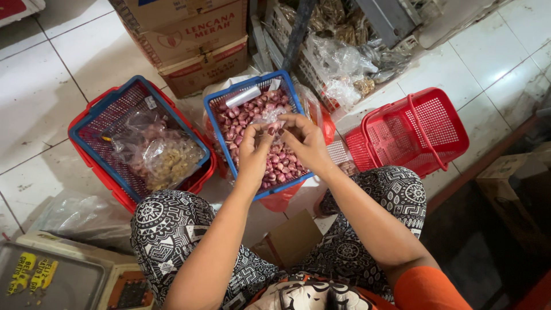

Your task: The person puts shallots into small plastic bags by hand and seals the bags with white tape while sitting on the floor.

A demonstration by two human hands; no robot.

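White floor tiles carry a blue basket point(213, 117) of shallots point(241, 120), where left hand point(254, 150) and right hand point(305, 139) pinch 1 thin, slippery-looking clear bag point(274, 121) at its top edge.

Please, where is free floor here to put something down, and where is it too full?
Bare white tile lies left of the left basket, and more behind the empty red basket. It is crowded in the middle: both hands, left and right, work over the shallot basket, with cardboard boxes and plastic bags close behind.
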